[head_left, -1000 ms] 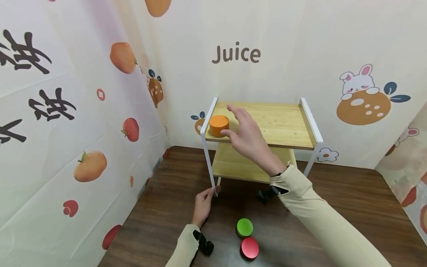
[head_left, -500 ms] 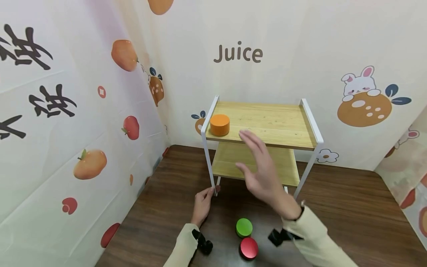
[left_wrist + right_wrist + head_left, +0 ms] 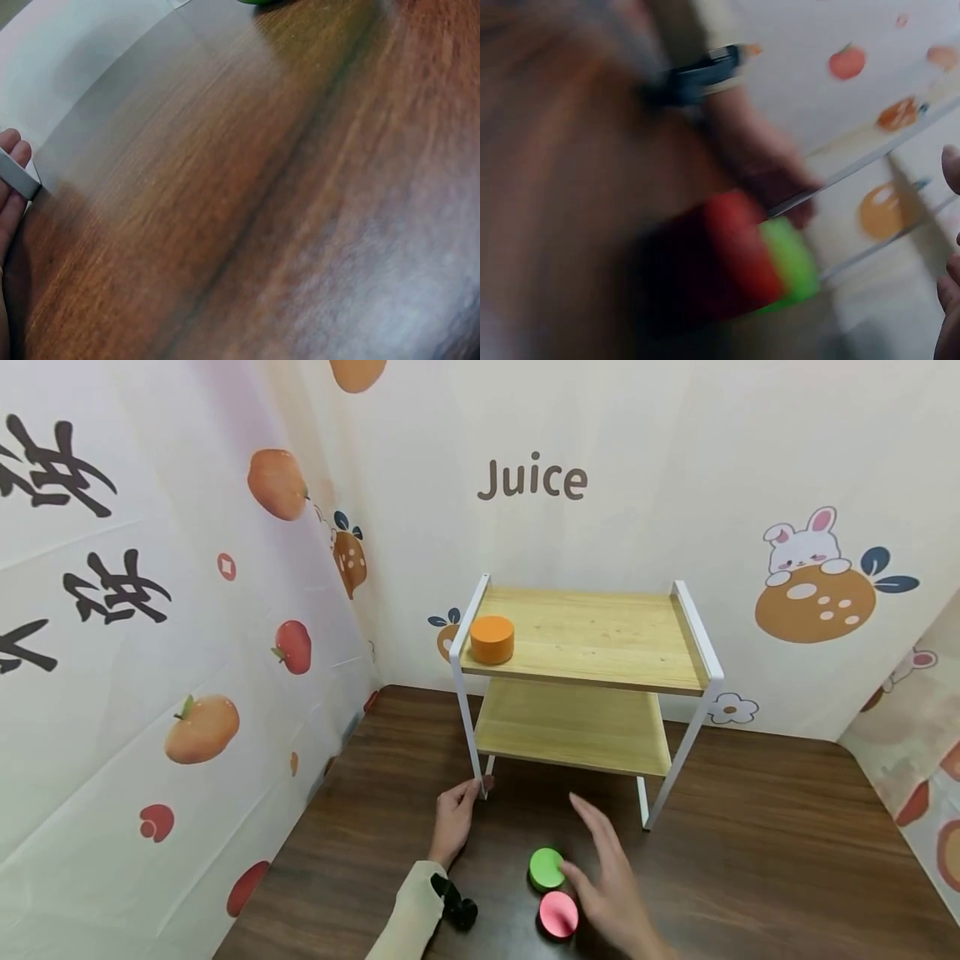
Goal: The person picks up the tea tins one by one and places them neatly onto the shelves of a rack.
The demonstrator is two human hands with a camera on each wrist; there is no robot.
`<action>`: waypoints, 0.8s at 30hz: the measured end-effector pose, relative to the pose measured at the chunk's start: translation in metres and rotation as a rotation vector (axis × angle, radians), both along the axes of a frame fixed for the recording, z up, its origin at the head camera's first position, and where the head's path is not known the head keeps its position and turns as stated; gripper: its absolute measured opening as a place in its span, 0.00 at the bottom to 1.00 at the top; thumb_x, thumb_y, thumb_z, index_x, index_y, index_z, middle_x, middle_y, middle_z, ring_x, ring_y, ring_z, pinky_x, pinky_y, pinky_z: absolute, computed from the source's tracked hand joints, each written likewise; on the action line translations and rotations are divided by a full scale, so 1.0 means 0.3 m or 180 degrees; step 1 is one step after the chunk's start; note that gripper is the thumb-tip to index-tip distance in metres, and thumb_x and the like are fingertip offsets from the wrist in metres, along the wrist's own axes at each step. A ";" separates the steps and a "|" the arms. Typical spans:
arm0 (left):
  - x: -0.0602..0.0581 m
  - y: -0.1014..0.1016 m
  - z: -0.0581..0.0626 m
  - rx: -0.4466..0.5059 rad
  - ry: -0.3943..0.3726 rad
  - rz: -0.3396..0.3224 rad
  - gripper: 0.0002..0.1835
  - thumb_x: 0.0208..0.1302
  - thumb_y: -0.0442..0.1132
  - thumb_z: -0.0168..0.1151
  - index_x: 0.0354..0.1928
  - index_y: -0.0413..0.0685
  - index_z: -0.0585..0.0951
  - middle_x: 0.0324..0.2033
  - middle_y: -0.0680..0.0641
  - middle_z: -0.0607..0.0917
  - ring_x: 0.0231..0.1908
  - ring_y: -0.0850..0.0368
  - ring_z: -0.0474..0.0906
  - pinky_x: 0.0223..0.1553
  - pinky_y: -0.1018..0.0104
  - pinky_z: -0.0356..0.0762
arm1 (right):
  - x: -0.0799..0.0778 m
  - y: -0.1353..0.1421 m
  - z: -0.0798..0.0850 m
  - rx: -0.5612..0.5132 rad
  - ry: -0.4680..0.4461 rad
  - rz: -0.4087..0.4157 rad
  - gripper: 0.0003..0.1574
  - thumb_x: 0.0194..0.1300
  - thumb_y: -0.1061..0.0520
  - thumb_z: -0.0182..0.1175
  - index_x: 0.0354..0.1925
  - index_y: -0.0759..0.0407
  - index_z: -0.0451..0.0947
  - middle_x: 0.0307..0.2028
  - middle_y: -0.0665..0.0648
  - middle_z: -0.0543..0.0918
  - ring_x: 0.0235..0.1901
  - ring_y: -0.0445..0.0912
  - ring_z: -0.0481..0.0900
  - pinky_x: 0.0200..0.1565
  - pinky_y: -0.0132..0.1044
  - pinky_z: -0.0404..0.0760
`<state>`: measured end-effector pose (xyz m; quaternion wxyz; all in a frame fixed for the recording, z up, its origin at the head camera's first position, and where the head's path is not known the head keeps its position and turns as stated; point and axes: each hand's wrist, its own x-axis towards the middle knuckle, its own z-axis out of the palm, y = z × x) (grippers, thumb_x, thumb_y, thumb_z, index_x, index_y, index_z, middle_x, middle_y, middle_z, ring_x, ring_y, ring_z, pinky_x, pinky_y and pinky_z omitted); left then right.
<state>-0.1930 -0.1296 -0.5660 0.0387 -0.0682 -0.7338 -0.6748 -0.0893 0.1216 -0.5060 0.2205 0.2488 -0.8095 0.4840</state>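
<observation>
My left hand (image 3: 453,818) grips the foot of the white front left leg of a two-tier wooden shelf (image 3: 585,722). In the left wrist view, its fingers lie around the white leg (image 3: 21,178). Low over the table, my right hand (image 3: 611,893) is spread, thumb apart from the fingers, just right of a green cylinder (image 3: 546,868) and a red cylinder (image 3: 558,914). The thumb tip overlaps the green one's edge; whether it touches, I cannot tell. An orange cylinder (image 3: 492,640) stands on the top shelf's left front corner. The right wrist view is blurred.
Behind the shelf hangs a printed cloth (image 3: 622,527) with fruit and a rabbit; another cloth (image 3: 187,652) closes off the left side. Dark wood table (image 3: 772,827) spreads under and around the shelf. A black wrist camera (image 3: 457,906) sits on the left sleeve.
My right hand has come away from the orange cylinder, down and toward me, to the green and red cylinders. The orange one stays on the top shelf. My left hand keeps its grip.
</observation>
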 end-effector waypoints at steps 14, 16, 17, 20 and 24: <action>0.005 0.002 -0.002 -0.0013 -0.0078 0.0011 0.20 0.75 0.47 0.50 0.53 0.40 0.83 0.50 0.44 0.86 0.55 0.51 0.80 0.58 0.60 0.75 | 0.173 0.001 -0.258 0.0027 -0.1294 -0.0624 0.69 0.45 0.52 0.78 0.76 0.53 0.49 0.69 0.63 0.63 0.64 0.22 0.52 0.63 0.39 0.64; 0.002 0.003 -0.005 0.0034 -0.0045 0.0010 0.21 0.74 0.47 0.50 0.53 0.39 0.83 0.50 0.43 0.86 0.55 0.50 0.80 0.57 0.62 0.75 | 0.182 -0.003 -0.264 0.0010 -0.1377 -0.0604 0.71 0.43 0.52 0.79 0.76 0.55 0.48 0.69 0.66 0.63 0.66 0.31 0.55 0.63 0.30 0.60; 0.001 0.004 -0.006 0.0045 -0.0034 0.0015 0.21 0.74 0.47 0.50 0.53 0.39 0.83 0.50 0.42 0.86 0.55 0.49 0.80 0.57 0.63 0.75 | 0.184 -0.005 -0.263 -0.0006 -0.1473 -0.0601 0.71 0.43 0.51 0.79 0.76 0.54 0.47 0.69 0.66 0.62 0.68 0.35 0.55 0.65 0.32 0.60; -0.001 0.005 -0.004 0.0054 -0.0012 0.0012 0.20 0.74 0.46 0.51 0.53 0.38 0.83 0.50 0.41 0.85 0.55 0.48 0.80 0.57 0.61 0.75 | 0.188 -0.011 -0.248 0.0026 -0.1965 -0.0588 0.72 0.47 0.44 0.76 0.77 0.49 0.42 0.73 0.66 0.56 0.72 0.53 0.54 0.69 0.53 0.58; 0.001 0.005 0.001 0.0000 -0.0018 0.0004 0.20 0.75 0.45 0.50 0.53 0.38 0.82 0.50 0.42 0.85 0.56 0.50 0.79 0.58 0.54 0.74 | 0.195 -0.020 -0.218 0.0003 -0.2564 -0.0514 0.68 0.54 0.38 0.70 0.78 0.44 0.37 0.76 0.61 0.46 0.73 0.63 0.47 0.65 0.71 0.50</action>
